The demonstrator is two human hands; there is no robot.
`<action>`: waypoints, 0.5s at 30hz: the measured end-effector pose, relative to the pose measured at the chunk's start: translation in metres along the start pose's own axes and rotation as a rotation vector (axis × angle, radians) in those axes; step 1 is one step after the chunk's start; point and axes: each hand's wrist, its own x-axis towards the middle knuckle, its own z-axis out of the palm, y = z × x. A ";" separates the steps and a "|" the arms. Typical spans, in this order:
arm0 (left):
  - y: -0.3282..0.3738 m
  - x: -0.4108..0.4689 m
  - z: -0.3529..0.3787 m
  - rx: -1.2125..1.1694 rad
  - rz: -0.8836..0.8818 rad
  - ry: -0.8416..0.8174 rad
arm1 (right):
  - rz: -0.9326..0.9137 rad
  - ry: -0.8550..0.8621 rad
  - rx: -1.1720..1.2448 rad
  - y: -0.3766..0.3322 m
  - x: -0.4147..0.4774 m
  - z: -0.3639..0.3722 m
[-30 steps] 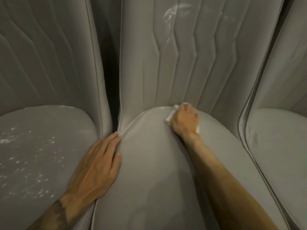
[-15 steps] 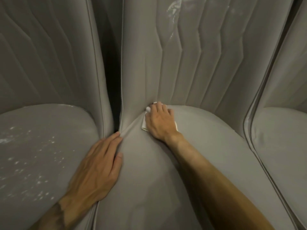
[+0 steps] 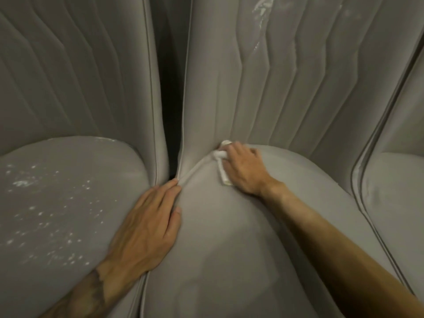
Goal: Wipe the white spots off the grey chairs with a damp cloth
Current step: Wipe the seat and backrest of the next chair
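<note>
Right hand grips white cloth at middle chair crease. Left hand flat, fingers straight, on seat edge. White spots: 9 o'clock chair.

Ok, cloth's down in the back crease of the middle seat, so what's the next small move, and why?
Probably slide the cloth up the backrest to the white smear near its top. The right hand grips the cloth at the crease, the middle seat shows no spots, and that smear looks like this chair's remaining mark; the left hand rests on the seat edge.
</note>
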 end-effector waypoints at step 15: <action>0.003 -0.001 -0.004 -0.142 -0.085 -0.016 | 0.021 -0.045 0.049 -0.038 -0.015 -0.010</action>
